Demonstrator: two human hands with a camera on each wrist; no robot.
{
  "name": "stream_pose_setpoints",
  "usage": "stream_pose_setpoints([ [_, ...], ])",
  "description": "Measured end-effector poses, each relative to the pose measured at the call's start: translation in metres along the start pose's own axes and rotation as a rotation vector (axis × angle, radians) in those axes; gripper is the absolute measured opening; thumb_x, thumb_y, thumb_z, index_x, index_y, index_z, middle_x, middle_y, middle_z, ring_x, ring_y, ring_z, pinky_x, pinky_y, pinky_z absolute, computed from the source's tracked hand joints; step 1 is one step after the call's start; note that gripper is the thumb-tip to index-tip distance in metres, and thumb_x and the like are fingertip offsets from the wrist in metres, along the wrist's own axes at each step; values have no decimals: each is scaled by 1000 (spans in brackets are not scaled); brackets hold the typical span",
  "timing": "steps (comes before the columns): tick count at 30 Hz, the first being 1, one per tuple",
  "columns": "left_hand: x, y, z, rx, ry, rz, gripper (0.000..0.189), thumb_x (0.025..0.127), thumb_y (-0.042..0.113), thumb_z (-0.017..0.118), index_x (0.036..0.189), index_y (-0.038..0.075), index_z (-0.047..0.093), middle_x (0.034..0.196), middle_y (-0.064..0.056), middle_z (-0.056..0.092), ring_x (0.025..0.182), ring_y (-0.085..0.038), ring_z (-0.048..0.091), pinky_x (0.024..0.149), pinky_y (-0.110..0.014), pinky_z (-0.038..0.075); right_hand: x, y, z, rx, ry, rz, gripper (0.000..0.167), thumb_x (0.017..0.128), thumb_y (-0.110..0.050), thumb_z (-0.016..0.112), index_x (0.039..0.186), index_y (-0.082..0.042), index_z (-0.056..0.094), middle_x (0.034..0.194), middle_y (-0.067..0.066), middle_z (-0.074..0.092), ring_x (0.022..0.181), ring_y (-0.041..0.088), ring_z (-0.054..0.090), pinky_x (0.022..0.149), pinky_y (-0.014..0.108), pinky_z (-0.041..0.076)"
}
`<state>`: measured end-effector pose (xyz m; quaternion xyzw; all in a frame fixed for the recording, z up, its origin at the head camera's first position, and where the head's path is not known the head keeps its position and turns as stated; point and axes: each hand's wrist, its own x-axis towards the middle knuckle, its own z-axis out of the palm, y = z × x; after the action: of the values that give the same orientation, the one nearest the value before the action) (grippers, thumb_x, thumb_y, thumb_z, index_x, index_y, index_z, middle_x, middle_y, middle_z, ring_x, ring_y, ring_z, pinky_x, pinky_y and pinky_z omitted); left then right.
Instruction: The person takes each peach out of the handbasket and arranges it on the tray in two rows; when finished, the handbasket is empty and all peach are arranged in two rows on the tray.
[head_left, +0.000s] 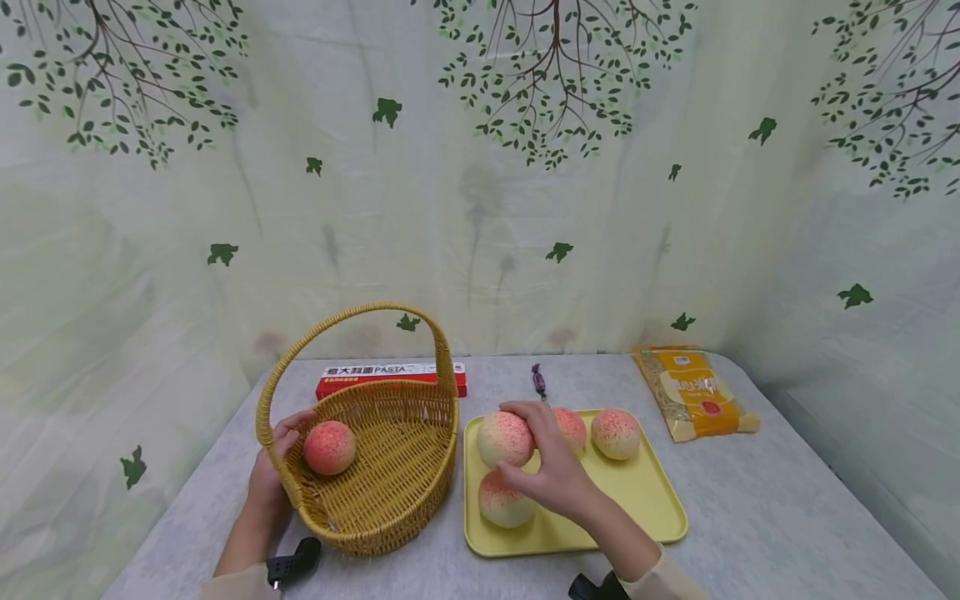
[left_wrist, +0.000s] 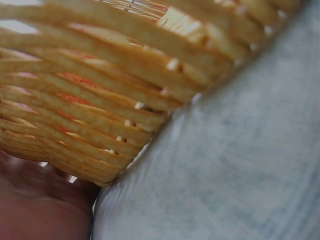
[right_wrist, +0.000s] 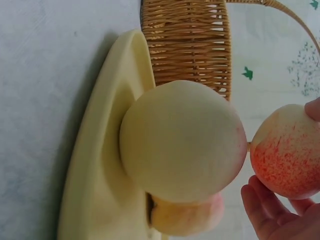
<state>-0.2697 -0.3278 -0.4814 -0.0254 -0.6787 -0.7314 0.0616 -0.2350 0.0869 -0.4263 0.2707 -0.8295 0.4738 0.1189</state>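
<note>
My right hand [head_left: 551, 462] holds a pale peach with red speckles [head_left: 502, 439] between thumb and fingers, over the left part of a yellow tray [head_left: 637, 508]. In the right wrist view that held peach [right_wrist: 287, 155] appears apart from the tray. Just in front of it another peach [head_left: 504, 502] sits on the tray. Two more peaches lie at the tray's back, one [head_left: 572, 427] partly behind my hand and one [head_left: 617, 433] to its right. With my left hand [head_left: 273, 467] I grip the left rim of a wicker basket [head_left: 397, 475]. A redder peach [head_left: 330, 447] rests inside it, beside my fingers.
Behind the basket lies a red and white pasta box [head_left: 352, 379]. A small purple item [head_left: 538, 381] is behind the tray. At the back right lies a yellow bag of dry food [head_left: 693, 396]. The basket's tall handle [head_left: 360, 310] arches above it.
</note>
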Motion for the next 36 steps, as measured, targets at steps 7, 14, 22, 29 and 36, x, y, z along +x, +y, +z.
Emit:
stream_pose_setpoints([
  [7, 0, 0, 0, -23, -1, 6, 47, 109, 33, 33, 149, 9, 38, 139, 12, 50, 127, 5, 47, 96, -9, 36, -14, 8, -8, -45, 18, 54, 67, 82, -28, 78, 142, -26, 46, 139, -4, 45, 121, 14, 53, 95, 34, 51],
  [14, 2, -1, 0, -51, -12, 22, 44, 109, 31, 34, 147, 9, 39, 137, 13, 52, 127, 3, 48, 97, -10, 37, -27, 19, -20, -11, 61, 71, 69, 82, -19, 79, 143, -21, 47, 145, 2, 42, 126, 18, 51, 95, 32, 52],
  [22, 1, -2, 0, -46, -11, 21, 44, 109, 31, 34, 147, 10, 39, 138, 13, 52, 128, 3, 48, 97, -10, 37, -42, 35, -29, -33, 73, 112, 69, 83, -23, 80, 143, -26, 46, 144, 1, 43, 121, 12, 51, 92, 28, 52],
  [29, 2, -2, -2, -50, -13, 24, 44, 108, 31, 36, 147, 11, 40, 139, 11, 51, 128, 3, 48, 97, -9, 39, -52, 44, -37, -67, 88, 162, 73, 83, -23, 81, 145, -25, 44, 139, 2, 45, 114, 14, 55, 91, 27, 52],
  [36, 0, -1, -1, -54, -16, 34, 44, 109, 29, 35, 147, 8, 39, 138, 11, 51, 128, 3, 48, 98, -10, 38, -56, 48, -39, -134, 69, 196, 71, 82, -28, 82, 144, -24, 47, 135, 1, 47, 118, 16, 53, 95, 32, 51],
])
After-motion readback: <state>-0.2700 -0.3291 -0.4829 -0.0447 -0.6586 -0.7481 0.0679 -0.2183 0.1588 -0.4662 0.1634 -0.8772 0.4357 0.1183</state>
